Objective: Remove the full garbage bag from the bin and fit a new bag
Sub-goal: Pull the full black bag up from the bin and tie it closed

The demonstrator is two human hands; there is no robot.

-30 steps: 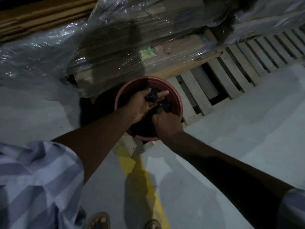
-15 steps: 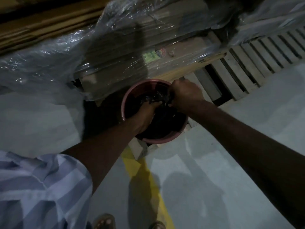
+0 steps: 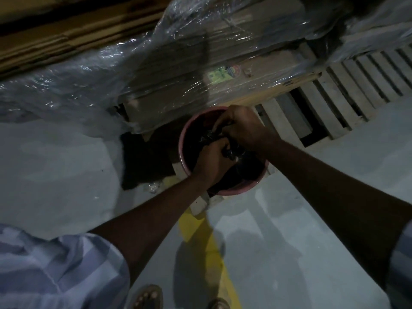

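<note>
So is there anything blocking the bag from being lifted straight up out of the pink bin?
Nothing visible. Both the left hand and right hand already grip the gathered black bag inside the pink bin, and the space above it is open.

The gathered neck of the crumpled black plastic garbage bag (image 3: 231,150) is now being gripped closer between both fists: the right hand (image 3: 247,128) has been brought in directly above the left hand (image 3: 211,159), nearly touching it.
</note>
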